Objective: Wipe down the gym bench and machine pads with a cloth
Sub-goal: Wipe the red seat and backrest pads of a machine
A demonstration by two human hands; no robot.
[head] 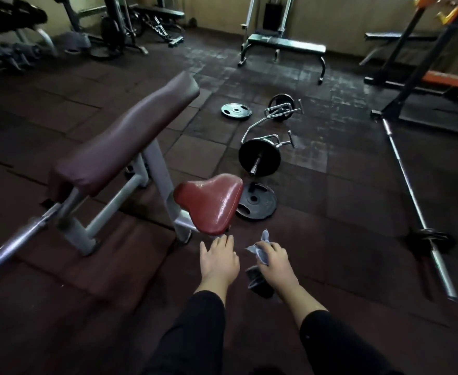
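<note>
Below seat edge (pixel 217 231), hands (pixel 218 257) hover; cloth (pixel 261 253) gripped.

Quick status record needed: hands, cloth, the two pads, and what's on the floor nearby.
left hand: open, fingers straight, reaching toward the near edge of the seat
right hand: grips the cloth
cloth: blue-grey, bunched, not touching any pad
seat pad: red, glossy
arm pad: dark maroon, angled, on grey frame
floor: weight plate beside the seat, curl bar beyond, long barbell on the right

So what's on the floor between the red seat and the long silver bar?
In the head view, a black weight plate lies beside the red seat; then bare floor up to the long bar.
</note>
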